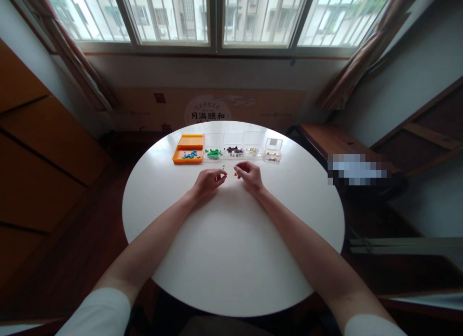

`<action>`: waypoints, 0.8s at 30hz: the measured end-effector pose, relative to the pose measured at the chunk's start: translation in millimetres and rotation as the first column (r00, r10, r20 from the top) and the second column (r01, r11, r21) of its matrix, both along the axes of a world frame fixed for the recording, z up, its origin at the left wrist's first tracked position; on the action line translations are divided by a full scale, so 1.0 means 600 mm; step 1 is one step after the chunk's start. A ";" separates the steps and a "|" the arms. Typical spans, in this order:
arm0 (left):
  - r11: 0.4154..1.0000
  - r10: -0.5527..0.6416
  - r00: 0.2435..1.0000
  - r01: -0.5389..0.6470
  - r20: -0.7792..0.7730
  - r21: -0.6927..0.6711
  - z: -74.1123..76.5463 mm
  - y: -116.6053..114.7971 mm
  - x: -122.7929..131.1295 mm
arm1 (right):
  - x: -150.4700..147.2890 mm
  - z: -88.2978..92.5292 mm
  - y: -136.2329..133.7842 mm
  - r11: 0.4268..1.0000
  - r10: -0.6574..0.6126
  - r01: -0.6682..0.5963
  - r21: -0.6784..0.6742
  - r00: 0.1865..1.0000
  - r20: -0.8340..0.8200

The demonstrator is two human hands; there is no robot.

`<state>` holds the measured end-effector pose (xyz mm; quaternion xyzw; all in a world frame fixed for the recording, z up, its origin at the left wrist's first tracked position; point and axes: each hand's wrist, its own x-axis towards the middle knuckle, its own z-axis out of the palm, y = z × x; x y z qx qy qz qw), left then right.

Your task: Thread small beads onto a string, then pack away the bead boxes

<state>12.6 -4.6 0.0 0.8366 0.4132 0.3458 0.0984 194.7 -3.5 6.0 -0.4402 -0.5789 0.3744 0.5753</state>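
Note:
My left hand (208, 181) rests on the round white table (231, 249) and pinches a tiny stack of small bricks (223, 168), blue and green at its tip. My right hand (249, 175) lies close beside it, fingers curled around a small yellowish piece (235, 173). Just beyond the hands runs a row of parts trays: an orange tray (188, 150) with blue pieces, then clear trays with green pieces (213, 154), dark pieces (234, 150) and pale pieces (252, 151).
A small clear box (273, 150) ends the row at the right. Behind the table a cardboard panel leans under the window. A wooden bench (333, 145) stands to the right, wooden cabinets to the left.

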 end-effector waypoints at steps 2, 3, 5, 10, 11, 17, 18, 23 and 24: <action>1.000 0.007 1.000 -0.008 -0.002 -0.007 0.001 0.000 0.000 | 0.008 0.005 0.008 0.997 -0.079 0.080 0.021 0.996 -0.047; 1.000 0.010 1.000 -0.010 -0.003 -0.009 0.002 0.000 0.000 | 0.013 0.008 0.013 0.992 -0.123 0.125 0.029 0.990 -0.072; 1.000 0.011 1.000 -0.011 -0.001 -0.010 0.002 0.001 0.000 | 0.025 0.014 0.024 0.977 -0.207 0.213 0.032 0.970 -0.129; 1.000 0.006 1.000 -0.006 0.001 -0.004 0.001 0.001 -0.001 | 0.055 0.023 0.052 0.953 -0.301 0.282 -0.109 0.923 -0.241; 1.000 0.006 1.000 -0.006 0.000 -0.005 0.001 0.001 -0.001 | 0.061 0.024 0.059 0.951 -0.304 0.276 -0.143 0.919 -0.250; 1.000 0.013 1.000 -0.013 -0.014 -0.013 0.003 -0.001 0.000 | 0.087 0.026 0.120 0.903 -0.427 0.415 -0.110 0.896 -0.120; 1.000 0.012 1.000 -0.012 -0.017 -0.012 0.003 -0.001 -0.001 | 0.088 0.026 0.131 0.901 -0.432 0.422 -0.103 0.895 -0.112; 1.000 0.005 1.000 -0.005 -0.017 -0.016 0.003 -0.001 -0.003 | 0.074 0.027 0.153 0.946 -0.310 0.292 -0.138 0.942 -0.128; 1.000 0.004 1.000 -0.004 -0.016 -0.016 0.003 -0.001 -0.003 | 0.070 0.027 0.147 0.948 -0.302 0.287 -0.140 0.948 -0.098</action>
